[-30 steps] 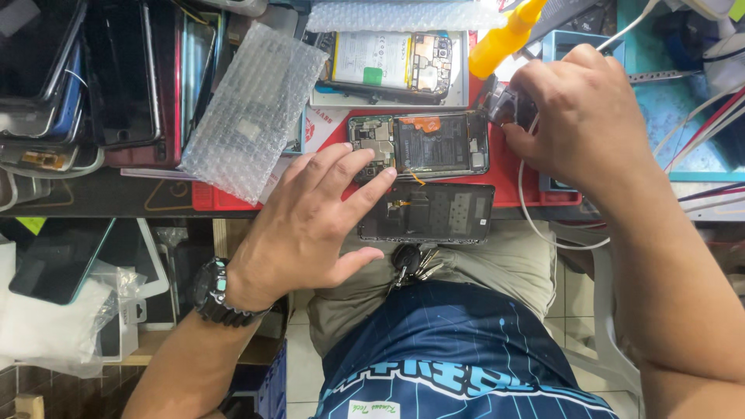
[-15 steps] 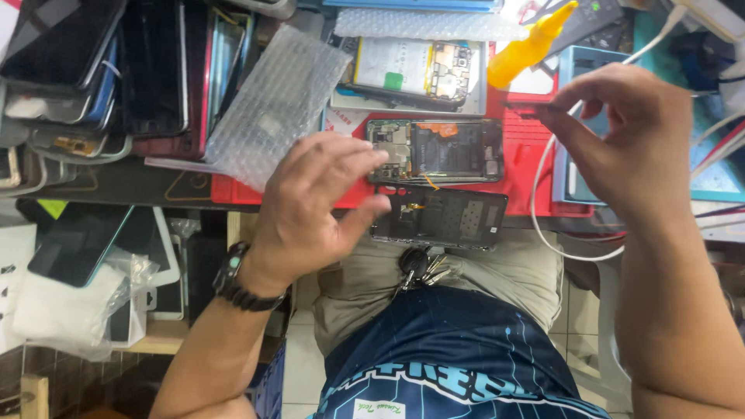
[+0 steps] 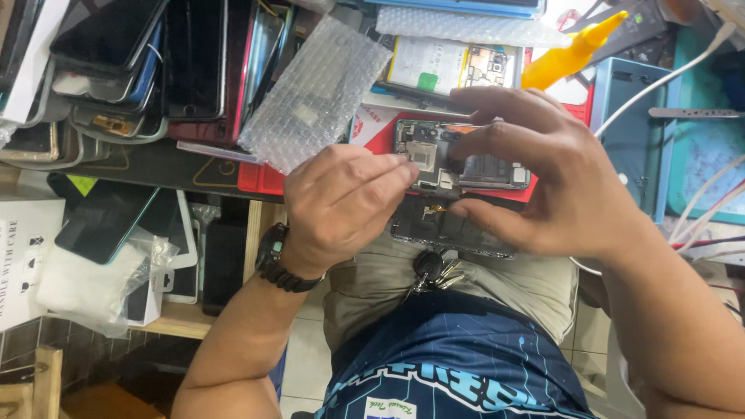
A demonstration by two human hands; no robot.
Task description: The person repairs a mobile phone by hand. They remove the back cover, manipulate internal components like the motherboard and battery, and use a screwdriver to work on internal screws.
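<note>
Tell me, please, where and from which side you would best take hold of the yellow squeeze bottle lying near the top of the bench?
Probably by the wide body of the yellow squeeze bottle, coming from above. It lies tilted on the clutter with its thin nozzle pointing up and right; the nozzle tapers too much to grip, while the body looks broad and free on top. The right hand is nearer.

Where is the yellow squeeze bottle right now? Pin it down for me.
In the head view the yellow squeeze bottle lies at the upper right, tilted, just above the right hand and left of the blue box.
</note>
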